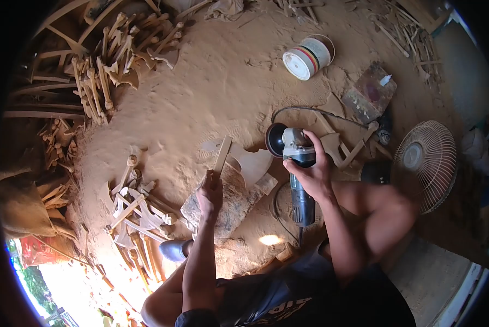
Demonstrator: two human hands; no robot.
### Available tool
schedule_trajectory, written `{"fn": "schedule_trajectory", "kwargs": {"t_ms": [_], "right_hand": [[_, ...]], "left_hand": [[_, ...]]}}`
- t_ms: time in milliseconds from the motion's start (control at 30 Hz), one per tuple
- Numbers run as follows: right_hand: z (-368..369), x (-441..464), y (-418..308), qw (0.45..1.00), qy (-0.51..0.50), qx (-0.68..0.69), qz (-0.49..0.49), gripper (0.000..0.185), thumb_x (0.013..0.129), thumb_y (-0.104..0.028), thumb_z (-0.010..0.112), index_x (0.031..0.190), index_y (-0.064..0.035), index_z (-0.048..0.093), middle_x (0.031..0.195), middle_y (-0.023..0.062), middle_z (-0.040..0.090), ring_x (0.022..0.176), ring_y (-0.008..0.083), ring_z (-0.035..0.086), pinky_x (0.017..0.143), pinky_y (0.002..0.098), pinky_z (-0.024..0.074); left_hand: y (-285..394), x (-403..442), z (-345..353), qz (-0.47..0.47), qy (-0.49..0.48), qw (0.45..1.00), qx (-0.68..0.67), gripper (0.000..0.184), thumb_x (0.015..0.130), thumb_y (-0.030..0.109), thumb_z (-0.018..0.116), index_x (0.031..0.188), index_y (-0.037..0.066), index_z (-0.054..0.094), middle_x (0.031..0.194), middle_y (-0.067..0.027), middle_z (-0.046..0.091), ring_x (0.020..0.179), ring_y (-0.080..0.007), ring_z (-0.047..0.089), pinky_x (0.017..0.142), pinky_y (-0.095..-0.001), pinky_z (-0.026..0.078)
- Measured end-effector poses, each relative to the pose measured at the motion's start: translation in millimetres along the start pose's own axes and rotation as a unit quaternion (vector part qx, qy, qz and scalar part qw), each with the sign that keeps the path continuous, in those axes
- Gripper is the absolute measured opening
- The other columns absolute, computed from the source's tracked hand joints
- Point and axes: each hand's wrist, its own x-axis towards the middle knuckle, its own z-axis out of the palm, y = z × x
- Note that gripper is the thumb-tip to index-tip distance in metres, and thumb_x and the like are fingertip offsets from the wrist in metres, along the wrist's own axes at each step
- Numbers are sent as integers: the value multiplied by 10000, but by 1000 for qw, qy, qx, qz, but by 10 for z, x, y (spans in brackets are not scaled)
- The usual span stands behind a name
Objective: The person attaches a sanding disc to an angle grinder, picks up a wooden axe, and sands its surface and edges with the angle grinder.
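Note:
My left hand (209, 195) is closed round the lower end of a flat, pale strip (222, 153), bone or wood, which points up and away from me. In my right hand (315, 175) is an angle grinder (303, 200), gripped near its head. Its dark round disc (275, 139) faces left toward the strip, with a gap between them. I cannot tell whether the disc is spinning. Below and between my hands lies a worn, dusty block (231, 199). A broad, flat pale piece (253, 165) rests at the block's far side.
Bones (127, 52) are piled at the far left, and more bones (138, 210) lie left of the block. A white bucket (312, 57) lies tipped on the dusty ground. A stained box (371, 92) and a fan (427, 163) stand on the right. The grinder's cord loops nearby.

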Motion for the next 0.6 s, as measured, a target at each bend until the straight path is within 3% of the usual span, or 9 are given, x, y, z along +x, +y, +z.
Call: {"fn": "schedule_trajectory", "kwargs": {"t_ms": [100, 167, 200, 300, 367, 400, 500, 533, 600], "right_hand": [[-20, 71, -359, 977, -9, 176, 122, 839, 836, -59, 834, 1561, -147, 420, 1233, 110, 661, 985, 196, 684, 863, 374, 585], [-51, 85, -526, 955, -3, 215, 205, 836, 845, -33, 818, 1563, -153, 406, 1236, 104, 660, 993, 195, 679, 859, 374, 582], [-52, 82, -521, 952, -9, 217, 217, 843, 845, -48, 847, 1557, -158, 410, 1250, 96, 654, 1008, 187, 669, 862, 368, 576], [24, 39, -180, 973, -12, 168, 156, 857, 866, -48, 828, 1569, -236, 375, 1168, 118, 662, 796, 218, 695, 652, 389, 613], [57, -38, -228, 988, -16, 114, 103, 826, 846, -97, 889, 1534, -103, 434, 1289, 99, 635, 1093, 180, 655, 927, 372, 571], [74, -62, -196, 994, -27, 85, 68, 817, 844, -107, 892, 1526, -87, 442, 1292, 106, 634, 1099, 185, 654, 935, 377, 569], [98, -126, -241, 996, -46, 53, 49, 823, 832, -127, 904, 1517, -51, 454, 1313, 142, 631, 1126, 210, 654, 972, 385, 562], [110, -122, -179, 998, -39, 32, 24, 823, 833, -127, 903, 1519, -51, 454, 1316, 146, 632, 1123, 215, 658, 974, 382, 563], [130, -105, -161, 1000, -25, -5, -18, 810, 845, -117, 890, 1524, -47, 454, 1303, 146, 649, 1099, 236, 675, 969, 377, 569]], "left_hand": [[199, 120, -304, 73, -29, 995, 55, 366, 870, 75, 668, 1235, 87, 693, 858, -207, 726, 751, -339, 734, 679, -459, 559], [11, 154, -359, 98, -50, 992, 62, 326, 822, 39, 628, 1144, 55, 679, 753, -151, 649, 664, -263, 653, 654, -444, 539], [-1, 142, -401, 90, -67, 993, 28, 305, 818, 41, 630, 1120, 48, 673, 741, -125, 635, 665, -245, 640, 650, -438, 535], [-229, 132, -366, 58, -143, 983, -104, 218, 801, 52, 584, 1004, 5, 648, 738, -34, 574, 669, -157, 577, 608, -368, 499], [-491, 141, -300, 6, -222, 960, -167, 199, 793, 56, 550, 961, -6, 637, 734, -15, 550, 658, -132, 551, 591, -332, 485], [-444, 51, -230, -19, -182, 953, -241, 214, 781, 137, 541, 846, -34, 652, 693, -73, 626, 600, -189, 579, 558, -359, 478], [-223, -46, -195, -174, -227, 936, -206, 202, 779, 152, 552, 831, -20, 644, 671, -71, 606, 563, -176, 545, 522, -367, 449], [-324, -82, -87, -204, -220, 906, -298, 185, 804, 160, 597, 866, -6, 650, 679, -64, 591, 559, -175, 540, 515, -358, 452], [-429, -216, 72, -97, -212, 876, -423, 149, 888, 138, 635, 923, -6, 620, 733, -60, 576, 550, -159, 526, 499, -336, 463]]}}
